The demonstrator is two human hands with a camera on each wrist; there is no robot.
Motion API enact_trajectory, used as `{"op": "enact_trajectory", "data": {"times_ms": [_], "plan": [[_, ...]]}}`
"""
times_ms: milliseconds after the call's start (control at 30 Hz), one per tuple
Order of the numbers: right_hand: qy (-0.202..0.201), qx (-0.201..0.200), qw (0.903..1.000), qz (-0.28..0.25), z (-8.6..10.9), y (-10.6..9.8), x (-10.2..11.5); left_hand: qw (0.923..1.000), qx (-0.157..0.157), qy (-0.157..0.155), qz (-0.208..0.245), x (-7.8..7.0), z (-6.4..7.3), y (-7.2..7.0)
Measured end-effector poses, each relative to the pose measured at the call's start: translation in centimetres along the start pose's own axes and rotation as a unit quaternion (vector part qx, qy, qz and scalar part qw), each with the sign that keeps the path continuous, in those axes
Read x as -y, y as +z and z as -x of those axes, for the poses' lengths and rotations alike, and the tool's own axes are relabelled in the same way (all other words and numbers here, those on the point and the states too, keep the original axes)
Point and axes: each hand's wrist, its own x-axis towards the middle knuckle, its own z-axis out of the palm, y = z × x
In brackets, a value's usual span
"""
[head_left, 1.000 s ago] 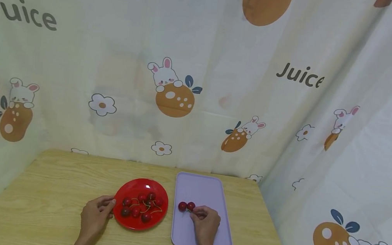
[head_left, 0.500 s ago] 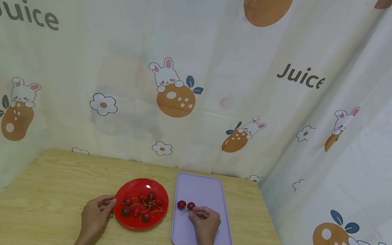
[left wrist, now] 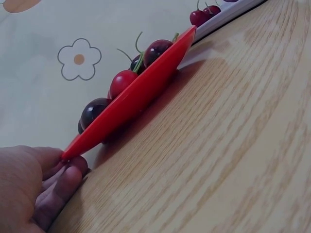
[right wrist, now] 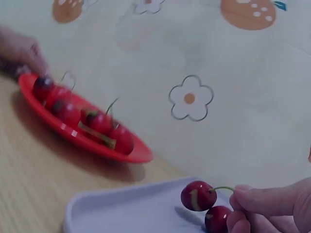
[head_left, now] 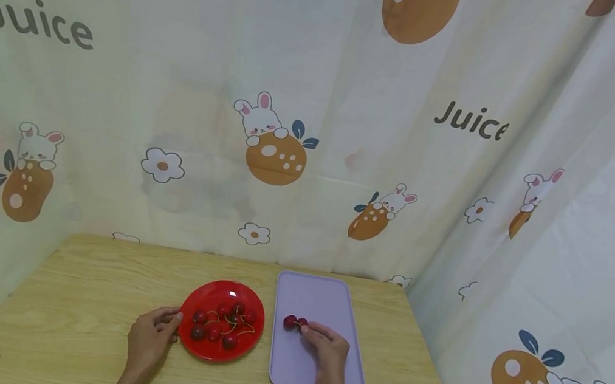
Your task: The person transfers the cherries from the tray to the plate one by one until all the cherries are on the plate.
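My left hand pinches the left rim of a red plate, thumb on top and fingers underneath. Several dark red cherries with green stems lie on that plate. Over a lilac tray, my right hand pinches the stem of a cherry between thumb and fingertip. A second cherry sits right beside and below it, close to the fingers; whether that one is touched, I cannot tell. In the left wrist view the plate appears edge-on, its rim between thumb and fingers.
Plate and tray stand side by side on a wood-grain table, a narrow gap between them. A patterned curtain hangs behind the table and along its right side.
My right hand has shifted slightly right, and the left cherry of the pair has moved a little right, closer to the other. My left hand stays at the plate's rim.
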Motion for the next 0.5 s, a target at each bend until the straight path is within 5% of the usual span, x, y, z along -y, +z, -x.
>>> {"op": "enact_trajectory", "data": {"times_ms": [500], "plan": [[0.084, 0.048, 0.9852, -0.142, -0.25, -0.64, 0.19, 1.0000, 0.003, 0.004, 0.006, 0.28, -0.09, 0.06]]}}
